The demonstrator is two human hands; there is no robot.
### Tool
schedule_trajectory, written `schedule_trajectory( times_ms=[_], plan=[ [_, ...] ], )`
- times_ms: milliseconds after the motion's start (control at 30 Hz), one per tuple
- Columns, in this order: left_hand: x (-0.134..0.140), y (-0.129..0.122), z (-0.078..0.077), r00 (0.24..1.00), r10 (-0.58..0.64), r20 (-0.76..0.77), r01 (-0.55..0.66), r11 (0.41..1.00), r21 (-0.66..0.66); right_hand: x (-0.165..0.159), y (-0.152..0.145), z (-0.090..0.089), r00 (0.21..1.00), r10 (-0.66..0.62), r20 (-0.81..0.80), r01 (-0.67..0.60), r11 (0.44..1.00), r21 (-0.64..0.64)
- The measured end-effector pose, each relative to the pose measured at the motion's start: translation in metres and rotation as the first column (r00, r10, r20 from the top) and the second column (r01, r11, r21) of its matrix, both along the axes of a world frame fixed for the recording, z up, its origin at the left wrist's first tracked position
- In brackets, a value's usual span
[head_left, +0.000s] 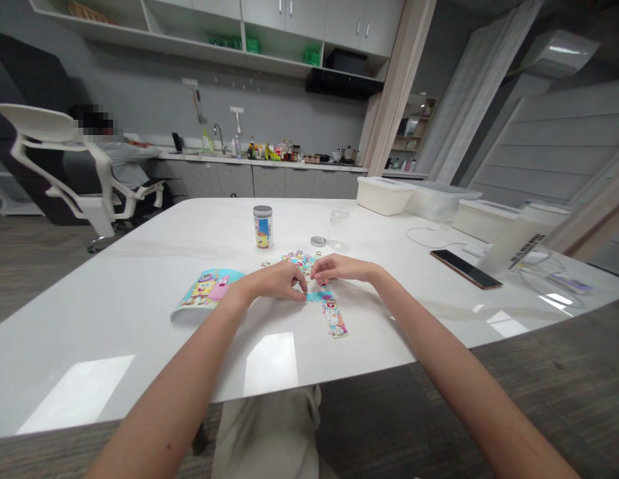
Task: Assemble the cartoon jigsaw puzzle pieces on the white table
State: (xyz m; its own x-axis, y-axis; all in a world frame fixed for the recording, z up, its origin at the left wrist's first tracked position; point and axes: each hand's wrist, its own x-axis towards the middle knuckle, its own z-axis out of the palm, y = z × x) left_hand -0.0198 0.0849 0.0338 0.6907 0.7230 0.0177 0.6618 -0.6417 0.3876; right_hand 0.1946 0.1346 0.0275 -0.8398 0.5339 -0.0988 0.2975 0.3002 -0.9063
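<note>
One left hand (276, 281) and one right hand (343, 267) curled their fingers, pinched or parted I couldn't tell, the partly joined puzzle (335, 318) just nearside of them, seemingly mid-assembly, edge-matching apparently needed next

A dark phone (465, 269) lies near a white box (481, 221), a beige curtain (396, 86) beyond.
</note>
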Motion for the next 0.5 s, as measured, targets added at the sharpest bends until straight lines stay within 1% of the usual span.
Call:
schedule_trajectory(
  times_ms=[133,267,433,500],
  plan=[
    [0.0018,-0.0008,-0.0007,1.000,0.000,0.018,0.000,1.000,0.006,0.0008,-0.0007,0.0009,1.000,0.009,0.013,-0.009,1.000,0.006],
    [0.0048,-0.0006,-0.0023,0.999,-0.007,0.043,0.006,1.000,0.024,0.0011,-0.0017,0.0013,0.998,0.055,0.027,-0.055,0.998,0.014],
    [0.0059,0.0027,-0.0067,0.997,-0.048,0.052,0.047,0.999,0.026,0.0003,-0.0023,-0.0013,0.993,0.101,0.053,-0.100,0.995,-0.014],
    [0.0058,0.0040,-0.0082,0.997,-0.060,0.048,0.058,0.998,0.036,-0.0001,-0.0018,-0.0028,0.992,0.106,0.069,-0.106,0.994,-0.006]
  ],
)
